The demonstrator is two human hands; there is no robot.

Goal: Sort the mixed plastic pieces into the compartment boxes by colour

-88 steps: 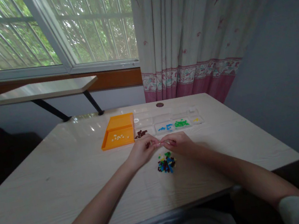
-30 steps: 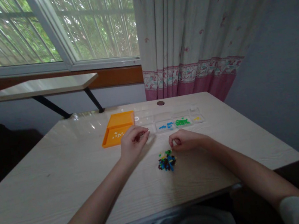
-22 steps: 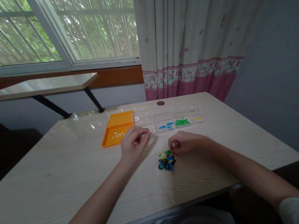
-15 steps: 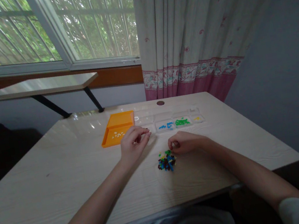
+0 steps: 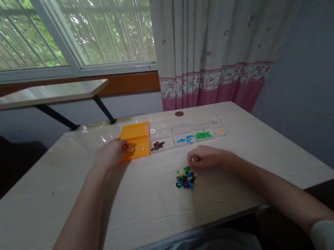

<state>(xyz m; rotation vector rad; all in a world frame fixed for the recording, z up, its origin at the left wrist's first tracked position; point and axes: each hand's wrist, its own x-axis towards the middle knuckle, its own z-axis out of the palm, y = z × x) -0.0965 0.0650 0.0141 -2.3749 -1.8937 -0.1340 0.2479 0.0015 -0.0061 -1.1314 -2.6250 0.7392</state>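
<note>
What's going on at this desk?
A person's curled right hand is beside a mixed pile of small coloured pieces on the desk. The left hand is at the open orange case, which holds white pieces. Clear boxes hold brown pieces, blue pieces, green pieces and yellow pieces, each colour apart. I can't tell whether either hand holds a piece.

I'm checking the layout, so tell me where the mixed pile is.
In the head view, the mixed pile lies on the table, just below and left of the right hand, nearer the camera than the boxed green pieces.
</note>
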